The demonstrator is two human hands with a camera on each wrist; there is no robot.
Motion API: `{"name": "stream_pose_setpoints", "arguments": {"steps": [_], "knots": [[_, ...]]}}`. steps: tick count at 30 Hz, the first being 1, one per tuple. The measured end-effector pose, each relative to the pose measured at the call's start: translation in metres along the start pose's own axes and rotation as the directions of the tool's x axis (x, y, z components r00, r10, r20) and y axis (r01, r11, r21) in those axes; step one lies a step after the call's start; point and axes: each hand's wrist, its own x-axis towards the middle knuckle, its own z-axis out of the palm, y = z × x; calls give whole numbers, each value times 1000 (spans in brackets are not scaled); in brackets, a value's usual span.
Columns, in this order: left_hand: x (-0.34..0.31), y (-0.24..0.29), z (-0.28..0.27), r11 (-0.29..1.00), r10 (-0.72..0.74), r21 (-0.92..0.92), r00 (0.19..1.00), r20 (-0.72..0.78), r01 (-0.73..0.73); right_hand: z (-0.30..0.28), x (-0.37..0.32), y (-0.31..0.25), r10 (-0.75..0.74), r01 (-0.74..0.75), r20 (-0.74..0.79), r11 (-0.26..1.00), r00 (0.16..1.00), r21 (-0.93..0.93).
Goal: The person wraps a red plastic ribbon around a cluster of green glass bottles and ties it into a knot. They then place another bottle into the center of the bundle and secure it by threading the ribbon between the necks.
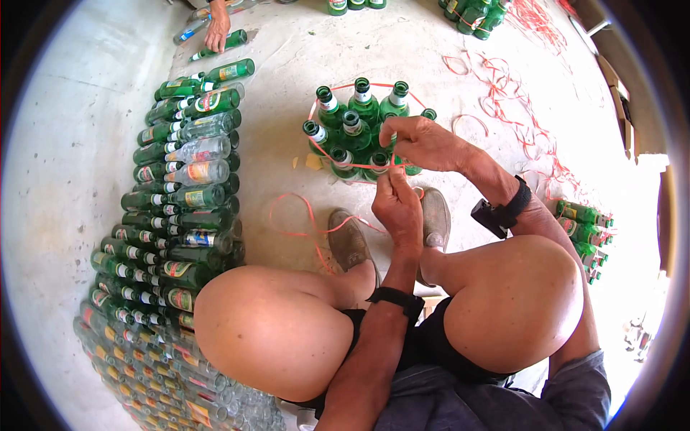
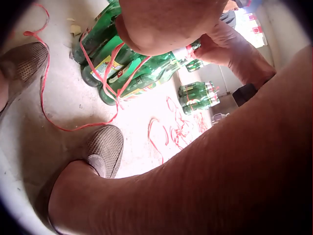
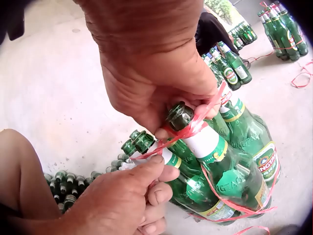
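Several upright green beer bottles [image 1: 352, 129] stand bunched on the floor between the person's feet. Red plastic strapping [image 1: 357, 166] loops round their necks, and in the right wrist view more runs low round the bodies. The left hand [image 1: 399, 208] pinches a strand between thumb and forefinger at the near side of the bunch. Close above it, the right hand [image 1: 435, 146] bends its fingers over a near bottle neck [image 3: 180, 116], gripping the strapping there. Its fingertips are partly hidden behind that neck. A loose tail [image 2: 46, 105] trails over the floor by the shoes.
Stacked bottles [image 1: 194, 194] line the wall on the left. Another person's hand [image 1: 218, 32] touches a lying bottle at the far left. Tied bottle bundles [image 1: 586, 233] stand right and at the back. Loose red strapping [image 1: 503, 97] lies tangled on the right floor.
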Motion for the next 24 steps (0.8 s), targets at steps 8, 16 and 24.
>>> {"name": "stream_pose_setpoints", "arguments": {"steps": [8,16,24], "knots": [[4,-15,4,989,-108,-88,990,88,116,-16,-9,-3,-76,70,64,993,995,100],[4,2,5,946,-196,-232,970,142,225,-17,-8,10,-131,120,49,975,990,185],[4,-1,10,929,-215,-263,957,193,261,-10,-11,10,-324,322,-58,946,944,-37]]}}
